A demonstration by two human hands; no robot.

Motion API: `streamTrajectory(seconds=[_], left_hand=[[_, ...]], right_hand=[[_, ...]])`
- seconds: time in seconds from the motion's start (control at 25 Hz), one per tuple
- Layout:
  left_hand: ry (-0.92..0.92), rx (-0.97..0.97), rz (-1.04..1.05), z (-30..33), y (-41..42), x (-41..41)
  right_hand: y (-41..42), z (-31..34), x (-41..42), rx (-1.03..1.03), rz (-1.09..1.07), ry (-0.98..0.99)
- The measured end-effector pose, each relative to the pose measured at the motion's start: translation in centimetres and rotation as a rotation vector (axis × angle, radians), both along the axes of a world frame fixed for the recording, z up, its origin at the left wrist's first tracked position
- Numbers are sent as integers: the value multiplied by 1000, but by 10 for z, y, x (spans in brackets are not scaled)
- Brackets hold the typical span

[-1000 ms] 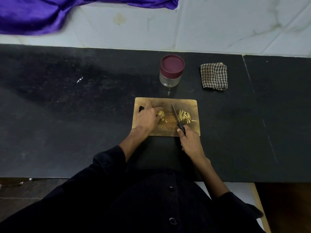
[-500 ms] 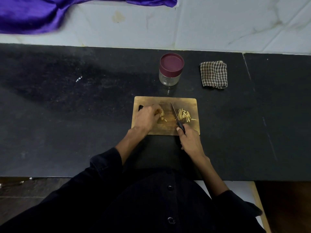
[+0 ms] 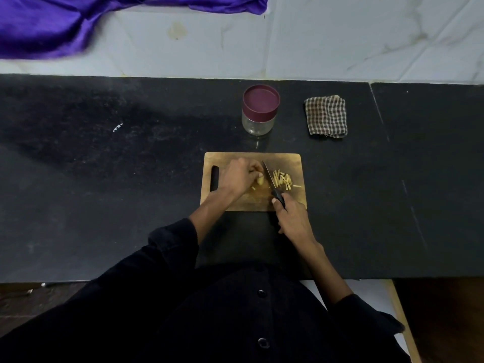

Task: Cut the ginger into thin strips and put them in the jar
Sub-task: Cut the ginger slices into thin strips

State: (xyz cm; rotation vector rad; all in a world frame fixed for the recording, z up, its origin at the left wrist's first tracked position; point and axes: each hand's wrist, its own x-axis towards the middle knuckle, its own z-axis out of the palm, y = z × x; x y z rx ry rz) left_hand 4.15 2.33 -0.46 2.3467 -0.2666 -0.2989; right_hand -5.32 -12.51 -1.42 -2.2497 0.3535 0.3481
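The left hand (image 3: 239,176) pinched the ginger (image 3: 259,181) in curled fingers just left of the knife (image 3: 269,176) (blade running near-to-far), gripped by the right hand (image 3: 293,218).

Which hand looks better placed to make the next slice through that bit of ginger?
Right. The right hand already grips the knife, blade beside the ginger, which the left hand holds on the board.

no readable text, labels, brands or numbers on anything in view
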Motion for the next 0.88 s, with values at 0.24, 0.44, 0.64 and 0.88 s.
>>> streamTrajectory(seconds=[0.24, 0.44, 0.64, 0.88], left_hand=[[-52, 237, -40, -8, -10, 2], [-95, 205, 36, -16, -5, -8], [-105, 283, 128, -23, -11, -24], [-79, 257, 104, -20, -14, -25]], right_hand=[[-1, 2, 0, 7, -14, 18], [-1, 2, -2, 16, -21, 26], [2, 1, -7, -32, 1, 55], [5, 1, -10, -61, 9, 81]])
